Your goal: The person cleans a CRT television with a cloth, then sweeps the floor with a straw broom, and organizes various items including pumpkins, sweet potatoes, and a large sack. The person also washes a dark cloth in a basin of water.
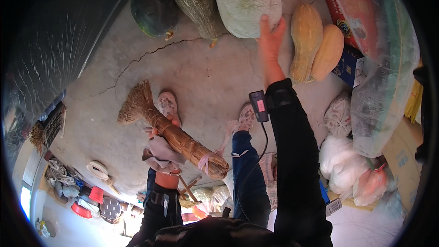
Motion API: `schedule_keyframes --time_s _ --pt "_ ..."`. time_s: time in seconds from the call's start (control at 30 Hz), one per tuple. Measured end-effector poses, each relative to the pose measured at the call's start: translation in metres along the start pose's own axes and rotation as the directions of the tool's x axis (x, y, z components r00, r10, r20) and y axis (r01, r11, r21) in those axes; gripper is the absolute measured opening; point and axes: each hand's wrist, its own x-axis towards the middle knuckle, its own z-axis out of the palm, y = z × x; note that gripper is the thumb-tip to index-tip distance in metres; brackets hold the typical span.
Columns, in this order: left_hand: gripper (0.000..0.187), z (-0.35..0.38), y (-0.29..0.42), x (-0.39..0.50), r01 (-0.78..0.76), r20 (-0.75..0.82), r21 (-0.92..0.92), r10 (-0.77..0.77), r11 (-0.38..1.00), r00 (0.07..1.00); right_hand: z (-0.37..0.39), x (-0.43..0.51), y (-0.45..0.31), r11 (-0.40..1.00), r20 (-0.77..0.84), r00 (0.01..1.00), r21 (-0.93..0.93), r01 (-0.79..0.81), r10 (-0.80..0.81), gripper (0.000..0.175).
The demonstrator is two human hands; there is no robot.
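Note:
My left hand (154,132) is wrapped around the handle of a short straw hand broom (181,139), its bristle end pointing up and left. A greyish-pink cloth (163,156) is bunched at the same hand, partly covering it. Pink plastic strip ties the broom's handle end. My right hand (271,39) reaches forward and lies against the near end of a large pale wax gourd (245,3), thumb and fingers spread. To the gourd's left rest a mottled dark green pumpkin (197,3) and a dark round melon (153,12). Two tan squashes (306,43) (328,51) lie to its right.
Cracked concrete floor (205,68) lies around my shoes. Plastic-wrapped goods (380,75), a dark blue box (349,65) and white plastic bags (343,164) line the right side. A black plastic-covered object (61,31) stands at left. Red basins (81,210) sit at lower left.

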Motion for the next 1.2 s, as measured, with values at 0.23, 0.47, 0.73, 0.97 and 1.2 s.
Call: schedule_keyframes --time_s 0.23,0.47,0.73,0.97,1.2 --pt "0.051 0.006 -0.016 0.002 -0.086 -0.143 0.095 0.099 0.992 0.985 0.008 -0.038 0.019 0.964 0.008 0.986 -0.205 0.167 -0.169 0.096" --pt "0.048 0.003 -0.015 0.004 -0.101 -0.193 0.099 0.118 0.990 0.974 -0.021 -0.038 0.031 0.983 0.129 0.988 -0.146 0.109 -0.090 0.087" --pt "0.052 0.000 -0.004 -0.002 0.025 -0.154 0.239 0.012 0.971 0.988 -0.216 -0.018 0.129 0.748 -0.403 0.903 -0.643 -0.163 -0.149 0.056" --pt "0.044 0.002 -0.004 0.003 0.113 -0.219 0.088 -0.092 0.990 0.971 -0.270 0.042 0.165 0.840 -0.031 0.993 -0.536 0.083 -0.117 0.072" --pt "0.050 0.006 -0.003 0.008 0.082 -0.205 0.204 -0.039 0.976 0.978 -0.237 0.070 0.138 0.482 -0.011 0.985 -0.873 0.073 -0.170 0.078"
